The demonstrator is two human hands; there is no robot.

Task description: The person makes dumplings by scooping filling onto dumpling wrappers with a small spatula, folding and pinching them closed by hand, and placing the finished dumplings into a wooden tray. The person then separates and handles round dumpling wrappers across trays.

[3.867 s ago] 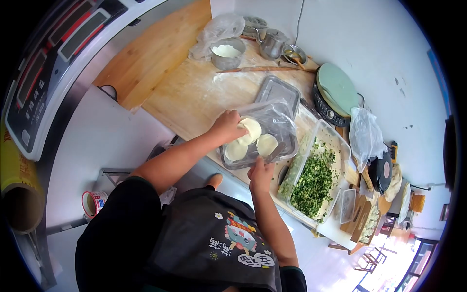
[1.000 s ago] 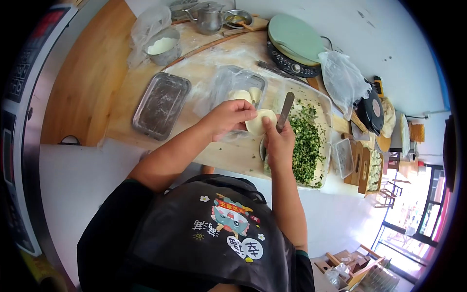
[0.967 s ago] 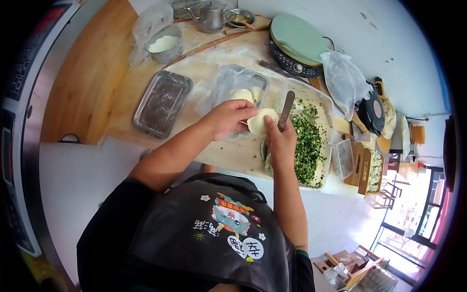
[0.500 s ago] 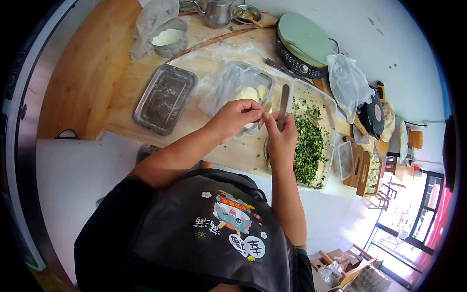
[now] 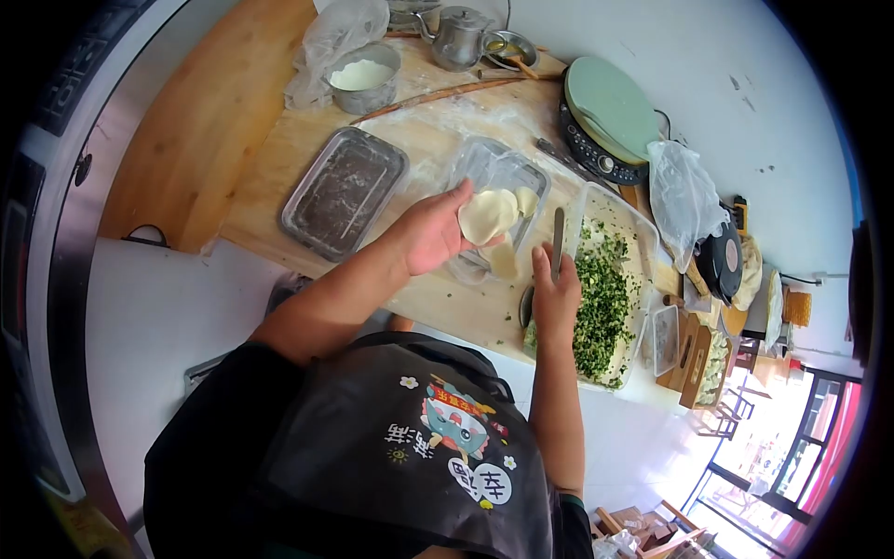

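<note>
A round dough wrapper (image 5: 487,215) rests on the open palm and fingers of my left hand (image 5: 436,231). My right hand (image 5: 556,294) is closed round a flat metal spatula (image 5: 558,235), whose blade points up. Behind my left hand, a metal tray (image 5: 533,179) with a plastic bag over it holds more dough rounds (image 5: 526,200); another pale piece of dough (image 5: 504,261) shows just below my left fingers. To the right of the spatula stands a clear tub (image 5: 649,244) of chopped green filling (image 5: 603,303).
A floured metal tray (image 5: 345,194) lies at the left of the wooden table (image 5: 424,312). A bowl of flour (image 5: 363,78), a rolling stick (image 5: 447,92) and a kettle (image 5: 460,39) are behind. A green-lidded griddle (image 5: 610,112) stands back right, near a plastic bag (image 5: 683,198).
My hands have moved apart. The wrapper that both hands pinched now lies flat on my left palm, and my right hand has drawn away to the right with the spatula. The view has shifted.
</note>
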